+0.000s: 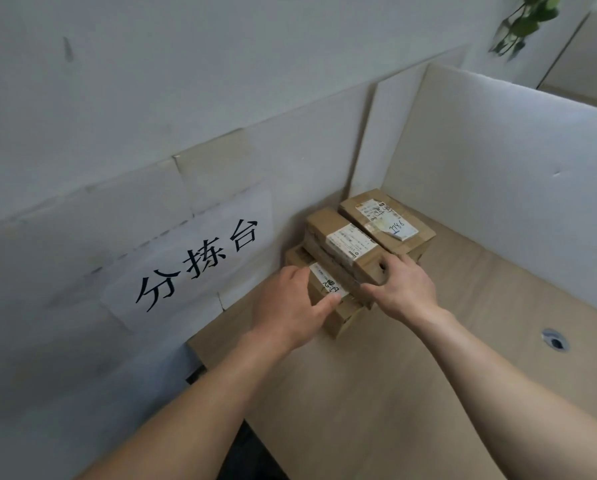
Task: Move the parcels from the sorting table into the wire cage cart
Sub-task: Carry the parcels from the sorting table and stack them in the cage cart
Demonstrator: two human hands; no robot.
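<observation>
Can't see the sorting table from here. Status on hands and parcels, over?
Left hand grips lower front parcel. Right hand grips upper parcel stacked on it. Far parcel untouched beside it. Nothing blocking; wire cage cart not in view.

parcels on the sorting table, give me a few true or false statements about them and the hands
1. Each hand is on a parcel. True: the left hand grips the lower front parcel, and the right hand grips the near end of the middle parcel.
2. The parcels sit in the middle of the table. False: they are stacked in the far corner of the table, by the wall and the divider panel.
3. The far parcel has blue handwriting on its label. True.
4. A wire cage cart stands beside the table. False: no cart is in view.
</observation>
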